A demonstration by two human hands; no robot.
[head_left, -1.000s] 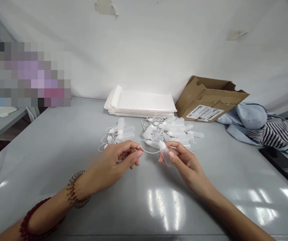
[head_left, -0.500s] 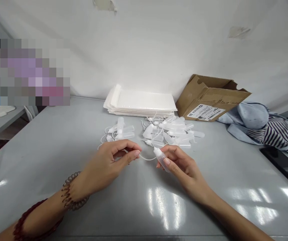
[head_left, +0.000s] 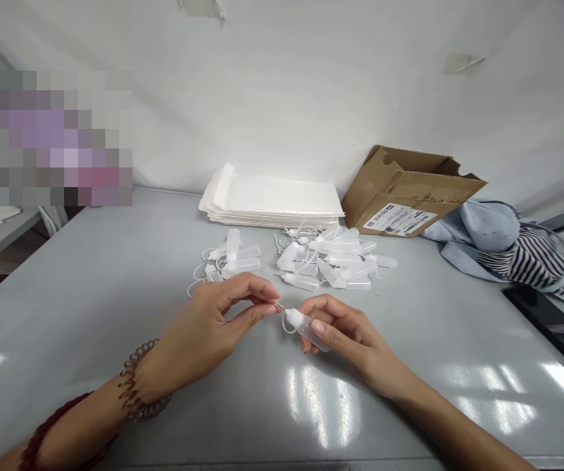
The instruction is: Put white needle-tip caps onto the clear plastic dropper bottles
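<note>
My right hand (head_left: 353,333) is wrapped round a small translucent needle-tip squeeze bottle (head_left: 305,324), tilted with its white nozzle towards the left. A thin white tether (head_left: 286,329) loops from the bottle's neck to the fingers of my left hand (head_left: 213,320). Those fingertips pinch the tether's cap end close to the thin metal needle; the cap itself is mostly hidden, and I cannot tell whether it sits on the needle. Beyond my hands lie a small group of similar bottles (head_left: 245,265) on the left and a larger pile of bottles (head_left: 343,245) on the right.
A stack of white padded envelopes (head_left: 282,196) lies against the wall on the grey table (head_left: 164,222). To its right stand an open cardboard box (head_left: 400,190), a blue and striped cloth (head_left: 522,248) and a black phone (head_left: 551,327). The upper left is pixelated.
Both hands have come closer together. The bottle has moved left and slightly down, its nozzle now near my left fingertips, and the tether has bent from a shallow curve into a tight loop.
</note>
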